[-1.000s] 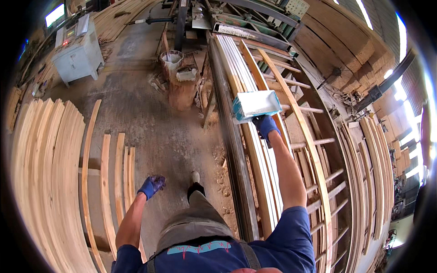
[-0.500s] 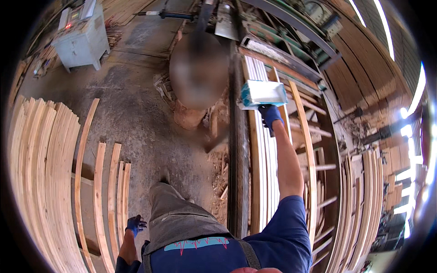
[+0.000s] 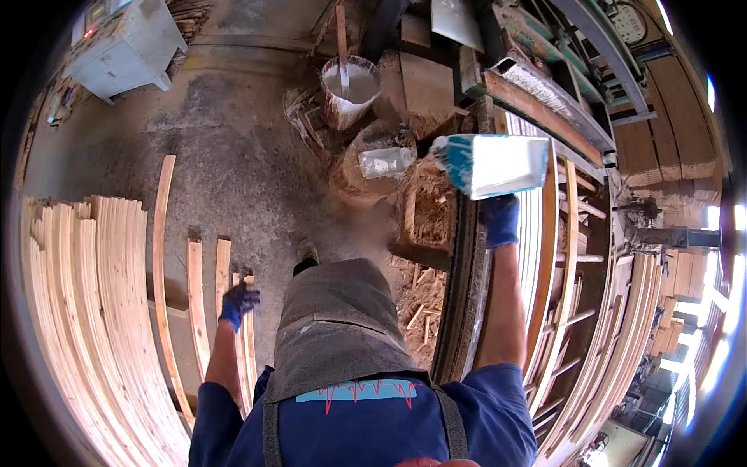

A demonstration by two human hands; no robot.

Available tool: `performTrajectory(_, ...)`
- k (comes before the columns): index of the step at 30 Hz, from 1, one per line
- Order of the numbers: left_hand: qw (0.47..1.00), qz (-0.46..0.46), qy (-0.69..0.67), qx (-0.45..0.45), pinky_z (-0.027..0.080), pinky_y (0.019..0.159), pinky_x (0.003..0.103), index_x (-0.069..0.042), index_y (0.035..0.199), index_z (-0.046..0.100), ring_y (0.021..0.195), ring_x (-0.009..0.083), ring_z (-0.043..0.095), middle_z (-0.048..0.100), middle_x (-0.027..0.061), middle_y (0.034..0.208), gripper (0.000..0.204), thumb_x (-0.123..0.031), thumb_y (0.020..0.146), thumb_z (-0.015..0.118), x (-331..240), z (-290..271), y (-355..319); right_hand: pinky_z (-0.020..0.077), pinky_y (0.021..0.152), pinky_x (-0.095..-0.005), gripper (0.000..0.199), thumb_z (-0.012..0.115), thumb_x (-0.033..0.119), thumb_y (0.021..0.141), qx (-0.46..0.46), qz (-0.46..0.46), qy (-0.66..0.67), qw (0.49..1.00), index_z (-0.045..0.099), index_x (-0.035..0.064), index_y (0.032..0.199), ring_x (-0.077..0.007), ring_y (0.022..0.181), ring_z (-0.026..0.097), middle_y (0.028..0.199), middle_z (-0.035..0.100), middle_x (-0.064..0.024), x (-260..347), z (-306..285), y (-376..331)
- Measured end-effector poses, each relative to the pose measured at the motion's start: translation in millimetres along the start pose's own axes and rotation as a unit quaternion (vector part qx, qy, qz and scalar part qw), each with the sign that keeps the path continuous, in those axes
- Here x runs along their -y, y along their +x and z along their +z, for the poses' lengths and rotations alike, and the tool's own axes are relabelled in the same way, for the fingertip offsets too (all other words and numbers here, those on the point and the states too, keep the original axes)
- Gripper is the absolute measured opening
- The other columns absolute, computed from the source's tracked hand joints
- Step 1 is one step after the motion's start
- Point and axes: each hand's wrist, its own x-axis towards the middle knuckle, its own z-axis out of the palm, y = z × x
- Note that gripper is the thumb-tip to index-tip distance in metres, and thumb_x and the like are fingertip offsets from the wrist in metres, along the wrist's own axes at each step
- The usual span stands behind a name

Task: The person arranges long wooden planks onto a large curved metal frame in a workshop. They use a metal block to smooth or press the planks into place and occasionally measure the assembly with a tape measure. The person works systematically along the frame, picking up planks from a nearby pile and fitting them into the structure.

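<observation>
Blue-gloved right hand point(image 3: 499, 216) holds one scoop-like container point(image 3: 502, 165) (one bucket point(image 3: 341, 115) nearby).

From far off, I see a box point(image 3: 510, 165) in the right hand point(image 3: 499, 220), over long boards point(image 3: 531, 229). Left of it is a stump point(image 3: 352, 185) with a slab point(image 3: 387, 163) on top — the bucket point(image 3: 342, 117), stick point(image 3: 341, 35) inside, stands just past it. A plank pile point(image 3: 117, 288) is far left, loose planks point(image 3: 199, 311) beside it.

Woodworking workshop with stacked boards point(image 3: 105, 303)
</observation>
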Motion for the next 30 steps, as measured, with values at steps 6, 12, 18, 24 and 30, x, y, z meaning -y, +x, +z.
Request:
performTrajectory(6, 0.997, 0.021, 0.073, -0.027, 0.055, 0.083, 0.040, -0.012, 0.122, 0.061, 0.090, 0.0265, 0.070, 0.071, 0.0154, 0.107, 0.043, -0.046, 0.098, 0.049, -88, 66, -28, 0.0513, 0.072, -0.0363, 0.032, 0.072, 0.024, 0.085, 0.091, -0.005, -0.136, 0.987, 0.067, -0.0039, 0.099, -0.0264, 0.089, 0.071, 0.095, 0.072, -0.0186, -120, 94, 21)
performTrajectory(12, 0.969, -0.169, 0.088, -0.161, 0.050, 0.072, 0.040, -0.013, 0.113, 0.065, 0.075, 0.0220, 0.069, 0.073, 0.0095, 0.095, 0.046, -0.053, 0.094, 0.055, 19, 44, -69, 0.0516, 0.074, -0.0434, 0.039, 0.070, 0.039, 0.086, 0.125, -0.012, -0.308, 0.943, 0.069, 0.0032, 0.100, -0.0393, 0.094, 0.066, 0.099, 0.071, -0.0173, -277, 153, 59)
performTrajectory(18, 0.934, -0.264, 0.108, -0.214, 0.049, 0.071, 0.039, -0.013, 0.111, 0.067, 0.075, 0.0212, 0.069, 0.074, 0.0084, 0.092, 0.045, -0.052, 0.097, 0.051, 40, 82, -108, 0.0524, 0.073, -0.0440, 0.048, 0.073, 0.044, 0.082, 0.113, 0.100, -0.189, 0.970, 0.067, 0.0011, 0.103, -0.0388, 0.092, 0.067, 0.097, 0.071, -0.0187, -371, 178, 84)
performTrajectory(24, 0.952, -0.202, 0.107, -0.202, 0.051, 0.071, 0.035, -0.012, 0.112, 0.066, 0.077, 0.0192, 0.069, 0.073, 0.0082, 0.094, 0.042, -0.048, 0.097, 0.051, -28, 125, -91, 0.0524, 0.071, -0.0467, 0.039, 0.063, 0.039, 0.088, 0.031, 0.048, -0.084, 0.995, 0.069, 0.0026, 0.100, -0.0394, 0.084, 0.066, 0.093, 0.070, -0.0201, -410, 198, 89)
performTrajectory(30, 0.964, -0.181, 0.111, -0.160, 0.053, 0.075, 0.040, -0.012, 0.121, 0.061, 0.081, 0.0272, 0.069, 0.071, 0.0126, 0.102, 0.052, -0.055, 0.095, 0.050, -9, 86, -46, 0.0517, 0.075, -0.0528, 0.040, 0.056, 0.047, 0.090, 0.234, 0.164, -0.382, 0.879, 0.067, 0.0103, 0.103, -0.0411, 0.090, 0.066, 0.097, 0.069, -0.0210, -325, 207, 91)
